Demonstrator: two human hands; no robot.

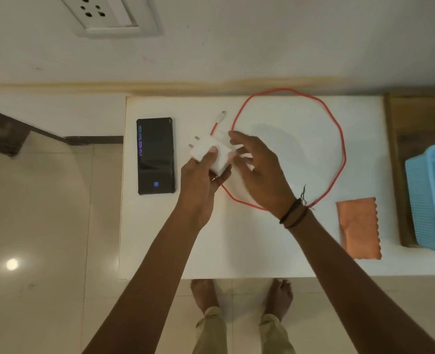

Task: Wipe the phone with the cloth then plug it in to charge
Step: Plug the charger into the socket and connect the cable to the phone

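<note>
Phone (155, 156) lies flat on the left part of the white table (262, 251), its long axis running near to far. It faces screen up in a black case with bumped corners. The dark screen shows the blue digits 0302 stacked along its left edge at the far end, and a small round blue icon glows at the near end.

Just right of it, the left hand (201, 185) grips a white charger adapter (211, 154), with the thumb pressed on top and the fingers curled beneath. The adapter's two metal pins point left and away. The right hand (257, 164) is beside the adapter with its fingers spread and loosely bent. They are blurred, so whether they touch it cannot be told.

One red cable (343, 146) makes a wide single loop on the table's far right half. Its white connector (222, 114) lies far of the adapter, tip pointing away. One orange cloth (359, 228) lies flat near the right edge, its long axis near to far, well apart from the phone.

One blue basket (433, 200) sits beyond the table's right side. One wall socket (109, 14) is mounted on the far wall.
</note>
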